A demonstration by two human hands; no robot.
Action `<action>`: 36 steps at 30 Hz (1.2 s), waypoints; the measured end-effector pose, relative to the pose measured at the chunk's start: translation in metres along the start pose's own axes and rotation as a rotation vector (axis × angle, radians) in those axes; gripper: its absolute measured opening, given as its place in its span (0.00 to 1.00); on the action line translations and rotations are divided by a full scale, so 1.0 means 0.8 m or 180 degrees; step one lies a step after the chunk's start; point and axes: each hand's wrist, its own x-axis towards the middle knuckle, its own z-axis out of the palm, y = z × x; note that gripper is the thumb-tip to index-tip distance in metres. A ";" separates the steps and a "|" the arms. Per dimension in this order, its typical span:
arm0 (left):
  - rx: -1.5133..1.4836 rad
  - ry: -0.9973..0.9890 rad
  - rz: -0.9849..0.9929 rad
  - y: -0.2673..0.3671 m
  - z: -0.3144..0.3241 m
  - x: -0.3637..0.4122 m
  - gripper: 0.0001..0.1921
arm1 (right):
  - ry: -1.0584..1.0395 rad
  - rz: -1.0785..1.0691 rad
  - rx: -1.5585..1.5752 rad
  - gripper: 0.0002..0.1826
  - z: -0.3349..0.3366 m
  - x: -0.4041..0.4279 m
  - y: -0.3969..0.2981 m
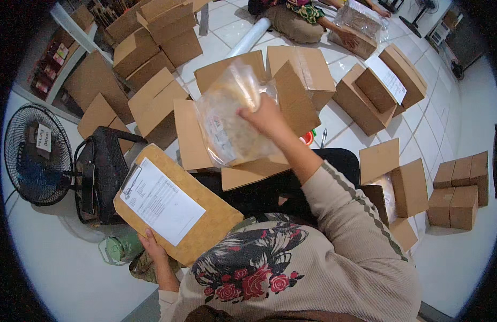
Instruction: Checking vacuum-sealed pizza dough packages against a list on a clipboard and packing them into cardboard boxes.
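My left hand (153,242) grips the lower left edge of a brown clipboard (210,215), which leans against my body. Under its metal clip lies a printed sheet (164,201). Further up, my right hand (264,118) pinches the upper part of a clear plastic bag (232,120); it bears a label and has pale yellowish contents that I cannot make out. The bag is over an open cardboard box (194,135) in front of my lap, its flaps spread outward. How deep the bag sits in the box is unclear, since it hides the inside.
Closed cartons (300,74) and more boxes (158,104) surround me on the tiled floor. At right stand an open box with a bag (387,197) and small stacked cartons (453,201). A fan (39,153) and green jug (121,247) are left. Another person's hand (349,38) touches a wrapped box.
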 end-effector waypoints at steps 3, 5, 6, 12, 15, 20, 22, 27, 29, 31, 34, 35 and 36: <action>0.0065 0.0025 -0.0056 0.004 0.001 0.003 0.23 | 0.0128 0.0237 -0.0332 0.32 0.014 -0.016 -0.013; 0.0139 -0.0062 0.0067 0.005 0.004 0.005 0.23 | 0.0225 -0.0083 -0.0030 0.30 0.020 -0.005 0.011; 0.0150 -0.0063 0.0078 0.009 0.007 0.004 0.23 | 0.0116 -0.0244 0.0466 0.28 0.017 0.008 0.022; 0.0089 0.0138 -0.0147 0.011 0.006 -0.002 0.23 | 0.0057 0.0137 0.1560 0.24 -0.085 0.033 -0.004; 0.0214 0.0056 -0.0029 0.005 0.003 -0.002 0.23 | 0.0508 -0.0498 0.1802 0.23 -0.160 0.078 0.016; 0.0255 0.0203 -0.0038 0.011 0.009 -0.004 0.25 | 0.0888 -0.0401 0.3482 0.20 -0.224 0.167 0.091; 0.0240 0.0352 -0.0136 0.015 0.012 -0.007 0.25 | 0.0820 -0.0355 0.3648 0.22 -0.225 0.195 0.133; 0.0117 0.0241 -0.0103 -0.011 0.008 0.015 0.25 | 0.1485 -0.0192 0.3564 0.29 -0.213 0.246 0.313; 0.0362 0.0441 -0.0096 -0.022 -0.027 -0.007 0.24 | 0.1469 0.0426 0.3480 0.29 -0.130 0.219 0.245; 0.0235 0.0483 -0.0125 -0.014 -0.014 -0.007 0.24 | 0.1764 0.0945 0.3268 0.29 -0.139 0.190 0.218; 0.0139 0.0396 -0.0151 -0.004 0.001 -0.001 0.25 | 0.2838 0.0226 0.2049 0.24 -0.180 0.166 0.213; 0.0158 0.0305 -0.0119 0.000 0.004 0.000 0.25 | 0.3960 -0.0402 0.0869 0.22 -0.180 0.149 0.196; 0.0269 0.0288 -0.0282 0.011 0.008 -0.004 0.25 | 0.3889 -0.0386 0.0878 0.22 -0.160 0.118 0.148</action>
